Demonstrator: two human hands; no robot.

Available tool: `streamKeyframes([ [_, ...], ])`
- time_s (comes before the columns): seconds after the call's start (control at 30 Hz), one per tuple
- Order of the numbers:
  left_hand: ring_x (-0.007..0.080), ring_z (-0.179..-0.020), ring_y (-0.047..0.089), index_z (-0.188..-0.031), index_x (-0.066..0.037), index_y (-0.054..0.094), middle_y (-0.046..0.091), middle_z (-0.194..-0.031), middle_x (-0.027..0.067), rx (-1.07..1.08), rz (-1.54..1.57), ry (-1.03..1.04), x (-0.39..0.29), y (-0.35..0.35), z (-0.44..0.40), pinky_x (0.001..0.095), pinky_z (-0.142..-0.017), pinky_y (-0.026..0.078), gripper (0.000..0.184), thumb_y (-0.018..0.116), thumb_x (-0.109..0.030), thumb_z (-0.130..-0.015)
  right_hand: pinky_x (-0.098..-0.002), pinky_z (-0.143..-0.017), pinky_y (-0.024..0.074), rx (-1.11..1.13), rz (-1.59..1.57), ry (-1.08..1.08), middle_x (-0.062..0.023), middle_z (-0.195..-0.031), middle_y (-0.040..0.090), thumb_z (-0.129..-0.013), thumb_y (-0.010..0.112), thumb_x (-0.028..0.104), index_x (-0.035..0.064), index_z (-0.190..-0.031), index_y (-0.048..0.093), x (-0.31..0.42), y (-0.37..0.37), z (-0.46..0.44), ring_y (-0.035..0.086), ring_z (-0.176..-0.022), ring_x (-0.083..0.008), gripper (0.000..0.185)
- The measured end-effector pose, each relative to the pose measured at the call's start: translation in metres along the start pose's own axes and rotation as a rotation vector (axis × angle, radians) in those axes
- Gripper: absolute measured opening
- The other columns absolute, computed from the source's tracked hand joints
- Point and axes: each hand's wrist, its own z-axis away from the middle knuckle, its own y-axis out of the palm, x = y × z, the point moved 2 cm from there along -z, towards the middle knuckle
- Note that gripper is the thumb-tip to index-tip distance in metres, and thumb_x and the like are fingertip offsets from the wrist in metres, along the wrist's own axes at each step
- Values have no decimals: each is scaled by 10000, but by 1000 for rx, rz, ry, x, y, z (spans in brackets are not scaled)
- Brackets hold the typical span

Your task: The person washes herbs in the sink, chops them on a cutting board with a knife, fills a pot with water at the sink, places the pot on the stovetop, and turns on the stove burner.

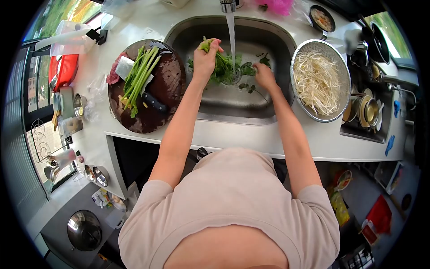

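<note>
My left hand [206, 56] is closed round a bunch of leafy greens [221, 69] over the sink [224, 110]. The bunch hangs down beside the running water [231, 38], its leaves reaching towards the drain. To the right of the stream, my right hand [264, 76] has its fingers pinched together at the edge of a leafy sprig [247, 69]; its fingertips are partly hidden. Loose leaves [246, 87] lie on the wet sink floor below it.
Left of the sink, a round cutting board [172, 89] carries green stalks [139, 78], a black-handled knife [154, 103] and a piece of meat [115, 71]. A metal colander [297, 96] of bean sprouts [316, 80] stands on the right. The faucet [228, 6] is overhead.
</note>
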Motion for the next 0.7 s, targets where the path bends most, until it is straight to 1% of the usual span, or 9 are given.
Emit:
streamKeyframes([
  [0.03, 44, -669, 497, -1005, -28, 624, 609, -757, -12, 62, -23, -21, 5, 1, 0, 204, -589, 384, 276, 578, -288, -923, -354, -849, 466, -137, -75, -6, -136, -999, 641, -832, 565, 120, 52, -1123, 581, 17, -9, 2, 614, -929, -265, 299],
  [0.13, 41, -692, 516, -1046, -37, 616, 610, -811, -18, 166, 55, -159, 20, 11, 2, 199, -582, 387, 262, 587, -264, -917, -302, -841, 451, 42, -971, -66, -92, -1016, 636, -876, 580, 165, 25, -1163, 562, 96, -23, -3, 588, -936, -153, 320],
  [0.2, 50, -692, 515, -1051, -33, 613, 608, -831, -17, 168, 187, -268, 22, 19, 4, 206, -580, 387, 253, 601, -241, -908, -273, -832, 445, 215, -882, -76, -43, -1059, 602, -932, 548, 188, -3, -1200, 513, 104, -10, -2, 541, -972, -101, 331],
  [0.23, 54, -680, 502, -1058, -23, 604, 602, -848, -18, 197, 222, -285, 20, 19, 6, 210, -567, 373, 249, 640, -190, -875, -246, -774, 444, 28, -640, -51, -36, -956, 610, -923, 562, 171, -7, -1112, 552, 106, -8, 1, 540, -881, -86, 260],
  [0.33, 48, -651, 472, -1024, -15, 618, 588, -804, -22, 202, 330, -252, 29, 25, 18, 210, -556, 352, 233, 675, -148, -842, -265, -661, 448, -111, -691, 110, -50, -826, 632, -894, 593, 218, -5, -991, 589, 96, -1, 7, 555, -754, -84, 242],
  [0.37, 52, -626, 453, -943, -22, 632, 566, -758, -27, 238, 337, -287, 34, 25, 20, 211, -560, 341, 164, 683, -131, -832, -248, -660, 429, -134, -742, 105, -32, -791, 621, -914, 559, 207, -8, -931, 585, 95, 4, 10, 541, -737, -80, 217],
  [0.47, 56, -602, 439, -849, -33, 628, 539, -707, -31, 201, 474, -383, 62, 27, 28, 217, -548, 331, 106, 679, -125, -834, -230, -698, 417, -70, -1018, 95, -20, -796, 621, -942, 509, 189, -2, -939, 587, 101, 6, 23, 534, -752, -75, 207],
  [0.6, 58, -596, 443, -823, -42, 624, 541, -698, -30, 103, 437, -424, 54, 32, 42, 230, -526, 338, 142, 643, -173, -872, -218, -731, 405, -70, -1073, 261, 15, -829, 609, -965, 465, 176, -1, -950, 590, 99, 10, 35, 511, -780, -57, 217],
  [0.7, 50, -624, 458, -863, -44, 631, 570, -752, -32, 69, 132, -338, 47, 34, 52, 221, -549, 362, 174, 626, -216, -890, -206, -741, 398, -92, -1016, 240, 40, -888, 595, -969, 470, 197, -2, -1051, 601, 111, 12, 42, 481, -799, -37, 252],
])
